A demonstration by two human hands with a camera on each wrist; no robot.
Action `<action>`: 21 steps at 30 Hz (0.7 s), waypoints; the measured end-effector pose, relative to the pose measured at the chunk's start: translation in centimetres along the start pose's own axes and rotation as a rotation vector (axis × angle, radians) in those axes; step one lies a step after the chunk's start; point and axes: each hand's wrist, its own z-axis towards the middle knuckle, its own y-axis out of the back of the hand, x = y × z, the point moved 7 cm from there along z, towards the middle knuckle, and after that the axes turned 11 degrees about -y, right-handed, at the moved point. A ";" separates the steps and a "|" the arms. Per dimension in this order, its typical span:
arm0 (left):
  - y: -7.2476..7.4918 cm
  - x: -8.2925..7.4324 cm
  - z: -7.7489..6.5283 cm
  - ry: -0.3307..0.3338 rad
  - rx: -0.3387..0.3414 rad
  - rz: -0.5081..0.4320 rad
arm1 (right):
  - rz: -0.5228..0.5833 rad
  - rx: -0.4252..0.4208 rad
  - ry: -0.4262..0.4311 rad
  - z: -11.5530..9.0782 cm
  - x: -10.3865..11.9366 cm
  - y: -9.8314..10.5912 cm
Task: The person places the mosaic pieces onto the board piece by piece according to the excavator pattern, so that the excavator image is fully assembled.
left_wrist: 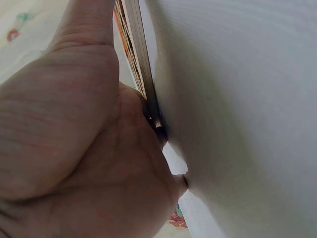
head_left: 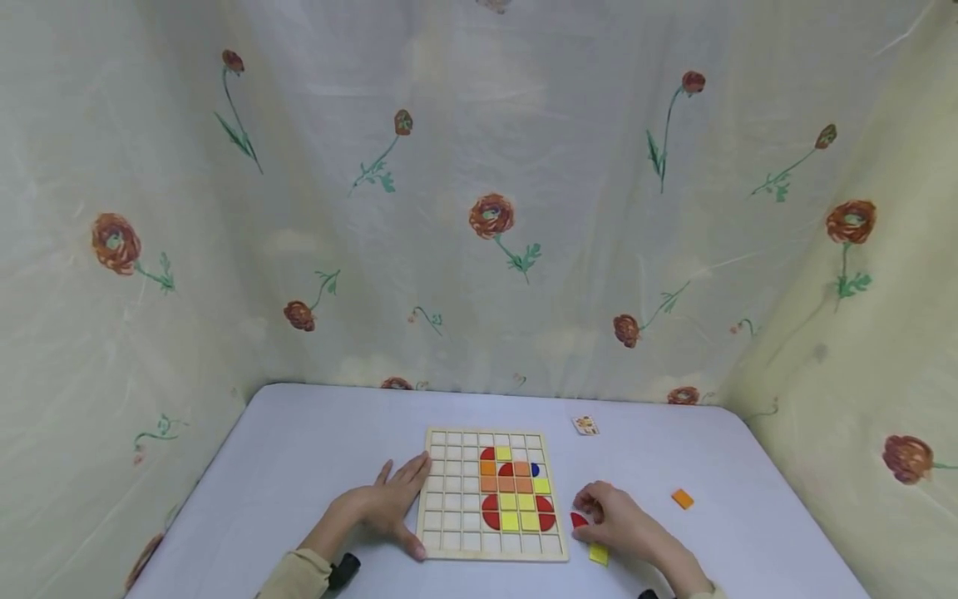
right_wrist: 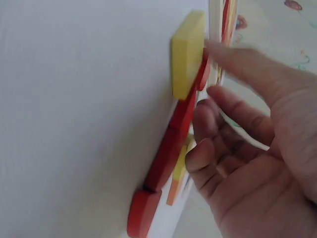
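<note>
A square wooden grid board [head_left: 452,520] lies on the table, with red, yellow, orange, salmon and blue pieces set in its right-hand cells. My left hand [head_left: 389,503] rests along the board's left edge, fingers and thumb spread. To the right of the board, my right hand [head_left: 617,522] pinches a red rounded piece [head_left: 579,520] between thumb and forefinger. In the right wrist view that red piece [right_wrist: 203,72] shows at the fingertips, beside a yellow piece [right_wrist: 187,54]. Several more red pieces [right_wrist: 166,156] lie in a row under the hand, hidden from the head view.
An orange square [head_left: 682,498] lies farther right on the white table [head_left: 314,441]. Behind the board's right corner is a small printed card [head_left: 585,425]. A flowered curtain [head_left: 449,274] surrounds the table at the back and sides.
</note>
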 end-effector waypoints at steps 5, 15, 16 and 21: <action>0.0 -0.1 0.0 0.009 0.002 0.001 | 0.022 0.035 0.044 -0.2 0.6 -0.2; 0.1 -0.1 -0.2 -0.006 0.002 0.021 | 0.110 -0.076 -0.003 2.2 3.1 1.2; 0.1 0.0 -0.2 -0.008 0.001 0.020 | 0.119 -0.083 0.010 2.7 3.6 1.2; -0.1 0.1 0.1 -0.020 0.004 -0.001 | 0.130 -0.084 0.108 5.0 6.3 1.1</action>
